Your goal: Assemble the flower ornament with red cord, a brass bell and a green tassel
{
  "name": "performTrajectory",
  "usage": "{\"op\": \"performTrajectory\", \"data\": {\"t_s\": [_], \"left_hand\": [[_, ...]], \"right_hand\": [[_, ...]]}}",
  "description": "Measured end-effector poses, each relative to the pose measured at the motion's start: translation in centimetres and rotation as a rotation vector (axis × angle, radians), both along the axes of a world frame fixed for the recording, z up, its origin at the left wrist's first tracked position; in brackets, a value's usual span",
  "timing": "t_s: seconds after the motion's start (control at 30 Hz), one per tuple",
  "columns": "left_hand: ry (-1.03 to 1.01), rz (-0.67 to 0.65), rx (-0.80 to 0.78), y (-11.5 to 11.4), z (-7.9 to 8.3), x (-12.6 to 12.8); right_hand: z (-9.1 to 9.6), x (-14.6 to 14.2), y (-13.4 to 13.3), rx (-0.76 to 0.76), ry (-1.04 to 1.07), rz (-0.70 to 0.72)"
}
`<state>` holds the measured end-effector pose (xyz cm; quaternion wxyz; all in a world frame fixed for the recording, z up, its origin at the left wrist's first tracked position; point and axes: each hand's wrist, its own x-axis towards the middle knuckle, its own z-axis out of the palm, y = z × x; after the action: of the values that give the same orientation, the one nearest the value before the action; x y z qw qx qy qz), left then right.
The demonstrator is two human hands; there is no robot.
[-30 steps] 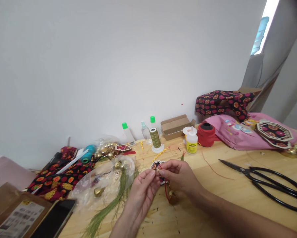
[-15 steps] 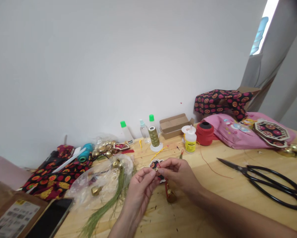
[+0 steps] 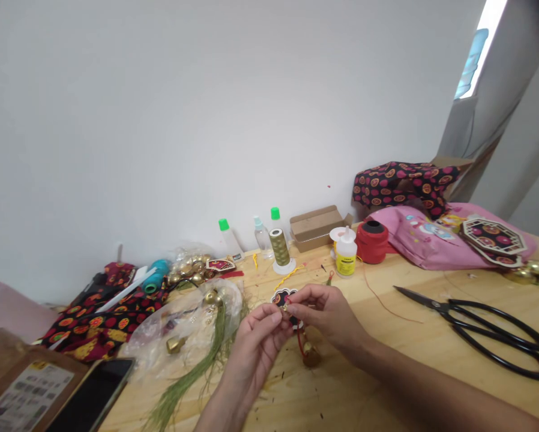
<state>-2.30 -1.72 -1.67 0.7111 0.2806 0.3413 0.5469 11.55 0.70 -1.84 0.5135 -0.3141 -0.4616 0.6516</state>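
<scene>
My left hand (image 3: 261, 336) and my right hand (image 3: 326, 315) meet over the table, fingertips pinched together. Between them is a small gold-coloured bead-like piece (image 3: 285, 308) on red cord; its exact kind is too small to tell. My right fingers also pinch the red cord (image 3: 300, 339), which runs down below them to a brass bell (image 3: 311, 355) near the tabletop. Just behind the fingers lies a dark patterned ornament with a white scalloped edge (image 3: 284, 295), partly hidden by my hands. A green tassel (image 3: 195, 372) lies left of my left hand.
Black-handled scissors (image 3: 476, 330) lie at right. Behind my hands stand a glue bottle (image 3: 346, 255), red cord spool (image 3: 372, 242), olive thread spool (image 3: 279, 249) and cardboard box (image 3: 319, 231). At left are a plastic bag (image 3: 147, 336), loose bells, a phone (image 3: 92, 396) and a parcel (image 3: 26, 390).
Both hands stay pinched in nearly the same place. The hanging red cord and bell have shifted slightly, with the cord a little further left.
</scene>
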Motion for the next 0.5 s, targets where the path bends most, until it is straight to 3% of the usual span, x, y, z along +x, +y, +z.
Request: {"op": "performTrajectory", "data": {"t_s": [0.17, 0.3, 0.5], "left_hand": [[-0.062, -0.009, -0.05, 0.06, -0.03, -0.02], [-0.011, -0.036, -0.036, -0.05, -0.11, 0.01], [0.27, -0.281, -0.009, -0.58, 0.66, -0.24]], "right_hand": [[0.11, 0.18, -0.06, 0.122, -0.077, -0.04], [0.2, 0.23, -0.02, 0.131, -0.095, -0.056], [-0.07, 0.39, 0.43, 0.111, -0.097, -0.079]]}}
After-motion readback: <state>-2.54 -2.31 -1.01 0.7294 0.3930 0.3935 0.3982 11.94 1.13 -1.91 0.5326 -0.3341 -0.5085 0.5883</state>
